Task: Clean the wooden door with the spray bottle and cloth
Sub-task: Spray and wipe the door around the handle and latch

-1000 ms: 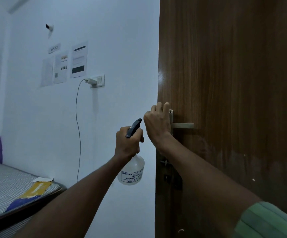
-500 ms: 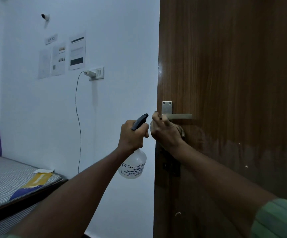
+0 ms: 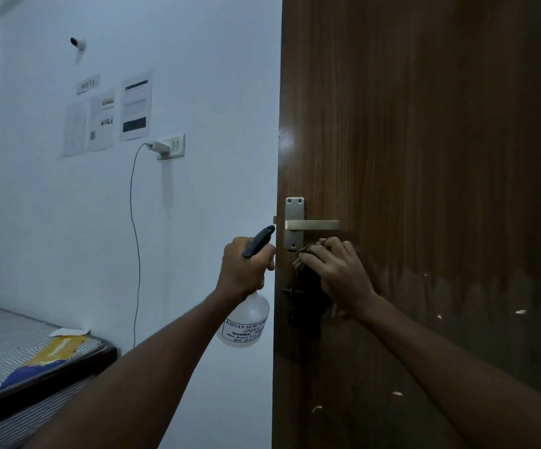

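Fingers [image 3: 334, 254] of the right hand [image 3: 339, 273] curl on the cloth [image 3: 306, 252], mostly hidden, pressed on the door [image 3: 441, 157] under the handle [image 3: 311, 225]. Left hand [image 3: 246, 267] grips the bottle [image 3: 246, 322]; its fingers are hidden.

Both arms extended forward; left hand [image 3: 246, 265] fingers curled tight, right hand [image 3: 337, 270] fingers curled, knuckles up.
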